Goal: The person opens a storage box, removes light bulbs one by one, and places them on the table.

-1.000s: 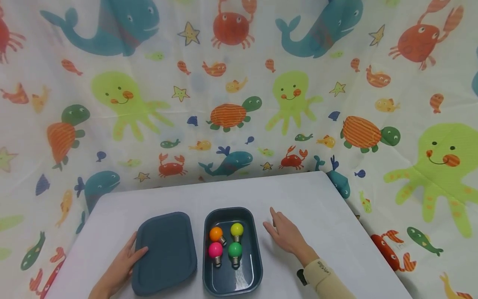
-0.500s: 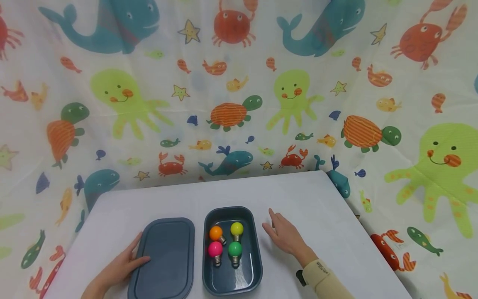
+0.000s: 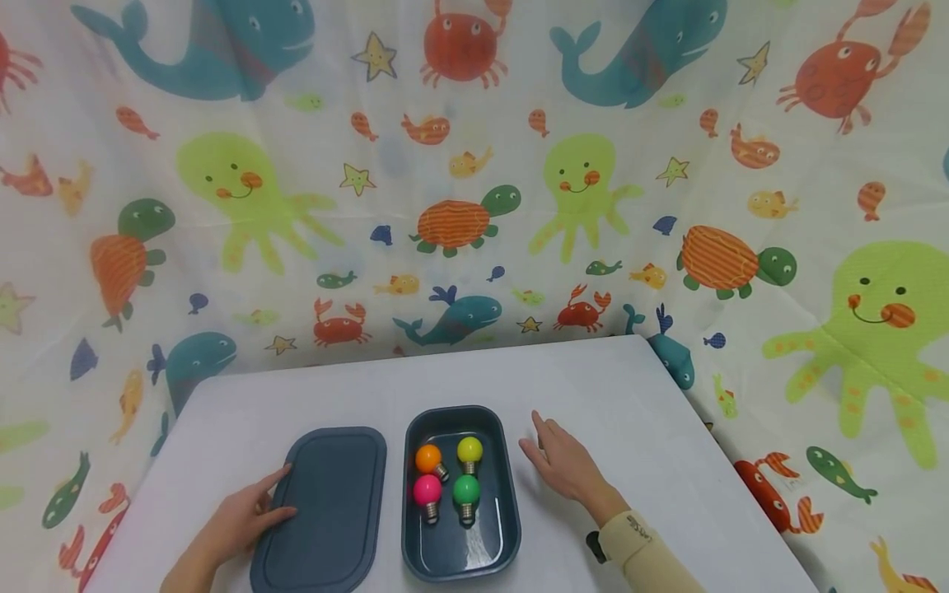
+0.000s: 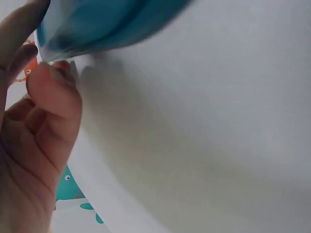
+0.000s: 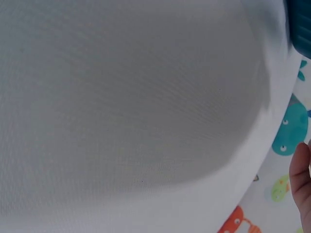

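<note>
In the head view, a dark blue-grey lid (image 3: 334, 502) lies face up on the left of the table. My left hand (image 3: 240, 519) grips its left edge, thumb over the rim. The left wrist view has the lid (image 4: 116, 22) at the top, with fingertips right at its edge. Beside the lid stands a matching tray (image 3: 493, 543) holding an orange bulb (image 3: 427, 458), a yellow bulb (image 3: 469, 450), a pink bulb (image 3: 427, 490) and a green bulb (image 3: 466, 490). My right hand (image 3: 567, 461) hovers right of the tray, holding nothing, index finger extended.
The white-covered table (image 3: 652, 461) carries the tray and lid. Behind it and along the sides hangs a curtain (image 3: 415, 181) printed with sea animals. A corner of the tray (image 5: 301, 29) enters the right wrist view.
The lid has gone from tilted to lying flatter and shifted slightly left and nearer, with my left hand on its edge. My right hand and the bulbs have barely moved.
</note>
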`<state>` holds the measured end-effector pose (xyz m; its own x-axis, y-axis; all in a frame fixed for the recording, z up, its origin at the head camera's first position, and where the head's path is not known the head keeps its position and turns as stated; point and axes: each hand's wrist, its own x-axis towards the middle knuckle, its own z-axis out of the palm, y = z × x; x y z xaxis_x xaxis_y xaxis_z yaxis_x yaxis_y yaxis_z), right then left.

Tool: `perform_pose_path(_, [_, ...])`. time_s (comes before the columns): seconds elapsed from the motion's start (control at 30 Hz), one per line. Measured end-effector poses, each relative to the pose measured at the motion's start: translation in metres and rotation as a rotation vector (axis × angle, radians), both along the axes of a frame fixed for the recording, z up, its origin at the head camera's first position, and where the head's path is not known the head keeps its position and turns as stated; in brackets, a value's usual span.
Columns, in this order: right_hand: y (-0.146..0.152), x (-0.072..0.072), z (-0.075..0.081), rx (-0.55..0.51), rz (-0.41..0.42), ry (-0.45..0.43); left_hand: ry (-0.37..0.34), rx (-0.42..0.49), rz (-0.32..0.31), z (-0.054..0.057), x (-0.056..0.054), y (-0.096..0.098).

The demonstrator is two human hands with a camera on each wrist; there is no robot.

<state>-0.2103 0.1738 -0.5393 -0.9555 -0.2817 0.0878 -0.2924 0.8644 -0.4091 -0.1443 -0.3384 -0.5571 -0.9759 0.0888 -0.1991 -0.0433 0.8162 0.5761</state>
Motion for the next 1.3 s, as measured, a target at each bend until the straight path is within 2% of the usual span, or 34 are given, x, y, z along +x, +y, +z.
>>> perform_pose_path(0.17, [-0.002,0.0,0.0,0.013,0.004,0.004,0.09,-0.073,0.037,0.006,-0.004,0.006])
perform_pose_path(0.27, [-0.004,0.0,0.002,0.013,0.009,0.022,0.204,-0.071,0.087,0.009,-0.007,0.017])
perform_pose_path(0.4, [-0.007,0.001,0.004,0.005,0.019,0.041,0.326,0.012,0.124,0.01,-0.013,0.041])
perform_pose_path(0.57, [-0.009,0.002,0.006,0.02,0.012,0.045,0.397,0.132,0.09,0.011,-0.021,0.08])
perform_pose_path(0.67, [-0.01,0.002,0.006,0.018,0.01,0.044,0.378,0.201,0.061,0.011,-0.025,0.104])
perform_pose_path(0.87, [-0.014,0.003,0.007,0.007,0.021,0.034,0.18,0.307,0.007,0.007,-0.035,0.15])
perform_pose_path(0.93, [-0.016,0.004,0.007,0.007,0.026,0.033,0.139,0.322,0.006,0.005,-0.037,0.161])
perform_pose_path(1.1, [-0.021,0.006,0.008,-0.014,0.05,0.028,0.104,0.332,0.007,-0.002,-0.039,0.178])
perform_pose_path(1.3, [-0.029,0.006,0.012,-0.044,0.082,0.031,0.082,0.378,0.004,-0.004,-0.04,0.184])
